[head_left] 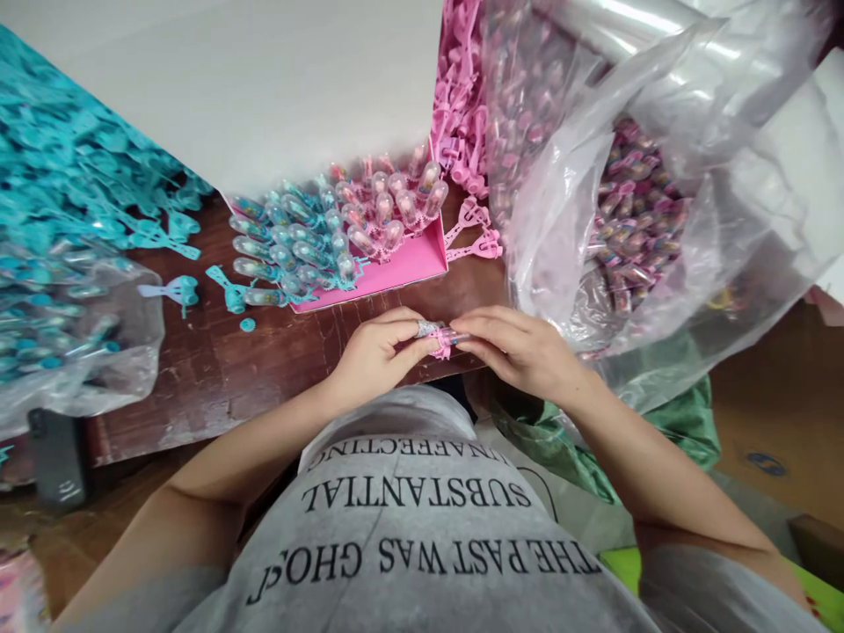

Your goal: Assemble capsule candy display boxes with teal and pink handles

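Observation:
Near the table's front edge, my left hand [382, 350] is closed on a small pink plastic piece [441, 341], with something clear and shiny beside its thumb. My right hand [520, 352] pinches a small clear capsule [456, 337] that meets the pink piece between both hands. Just beyond the hands is a pink display box [389, 280] with a raised white lid [277, 97]. Teal pieces with clear capsules [296, 251] fill its left part, and pink ones [396, 198] stand on the right.
Teal plastic parts [72, 158] are heaped at the left, above a bag of teal capsules [66, 325]. A black phone [58, 457] lies at the lower left edge. Pink parts [462, 105] lie behind the box. An open clear bag [547, 220] at the right holds pink capsules [636, 220].

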Demonstrator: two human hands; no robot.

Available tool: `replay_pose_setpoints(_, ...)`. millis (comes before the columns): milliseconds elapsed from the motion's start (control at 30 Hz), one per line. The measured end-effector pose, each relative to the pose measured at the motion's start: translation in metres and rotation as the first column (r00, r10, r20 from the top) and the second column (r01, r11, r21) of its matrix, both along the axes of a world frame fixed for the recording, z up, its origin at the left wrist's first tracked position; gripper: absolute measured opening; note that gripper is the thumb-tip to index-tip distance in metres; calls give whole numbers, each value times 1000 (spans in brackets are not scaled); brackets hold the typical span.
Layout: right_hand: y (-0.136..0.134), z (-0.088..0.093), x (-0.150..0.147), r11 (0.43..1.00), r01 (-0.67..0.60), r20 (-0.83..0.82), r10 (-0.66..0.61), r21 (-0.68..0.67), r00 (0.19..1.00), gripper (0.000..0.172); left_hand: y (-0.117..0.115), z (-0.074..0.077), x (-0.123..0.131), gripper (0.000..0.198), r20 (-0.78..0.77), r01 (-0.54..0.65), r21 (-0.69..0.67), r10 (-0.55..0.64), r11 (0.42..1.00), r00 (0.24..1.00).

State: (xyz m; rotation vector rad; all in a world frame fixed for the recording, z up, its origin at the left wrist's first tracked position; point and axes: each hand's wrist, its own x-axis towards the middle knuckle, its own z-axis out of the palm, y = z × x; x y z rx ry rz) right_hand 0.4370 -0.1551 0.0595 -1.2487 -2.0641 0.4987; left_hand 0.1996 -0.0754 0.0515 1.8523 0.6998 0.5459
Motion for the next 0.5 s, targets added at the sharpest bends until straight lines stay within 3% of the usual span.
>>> replay_pose_setpoints(100,1,1,-5,991,61,-24,-64,-120,998,21,-5,-3,0,17,-12,-51,234,55,971,998)
replay_pose_setpoints(200,1,1,-7,940,129,-97,-167,-317,981,34,-5,-5,1,18,-32,-33,407,50,913,998)
replay_pose_setpoints(367,-3,0,1,895,133,-196,-234,-426,952,58,6,-8,2,20,-105,14,437,35,900,994)
replay_pose_setpoints(400,-4,1,3,899,133,-199,-233,-417,952,58,7,-9,1,21,-123,19,429,38,903,992)
replay_pose_setpoints(500,-3,4,4,902,166,-166,-249,-399,954,34,8,-11,1,23,-144,18,418,47,908,989)
